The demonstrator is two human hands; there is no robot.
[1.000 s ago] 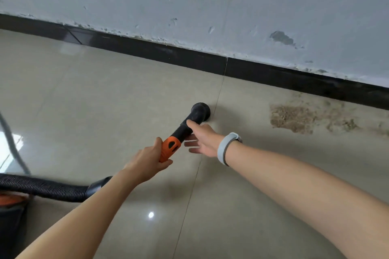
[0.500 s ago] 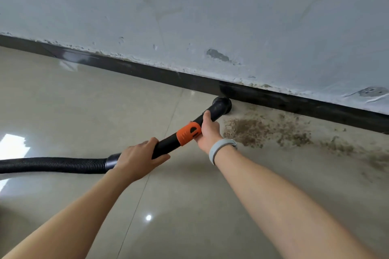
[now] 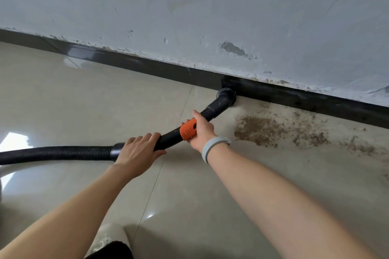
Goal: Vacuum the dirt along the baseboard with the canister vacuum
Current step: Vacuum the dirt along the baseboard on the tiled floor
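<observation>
Ribbed hose (image 3: pixel 59 153), round nozzle (image 3: pixel 227 95), grainy dirt (image 3: pixel 261 130)

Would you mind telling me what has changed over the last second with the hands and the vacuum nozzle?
The nozzle went from open floor to the baseboard, left of the dirt patch. The right hand, earlier open beside the wand, now grips its orange collar. The left hand slid back toward the hose. The dirt looks untouched.

A pale grey-blue wall (image 3: pixel 210 6), scuffed and chipped along its lower edge, meets glossy beige floor tiles (image 3: pixel 84 94). Thin grout lines (image 3: pixel 151 191) cross the tiles, and bright light reflects off the floor at the left (image 3: pixel 14 140).
</observation>
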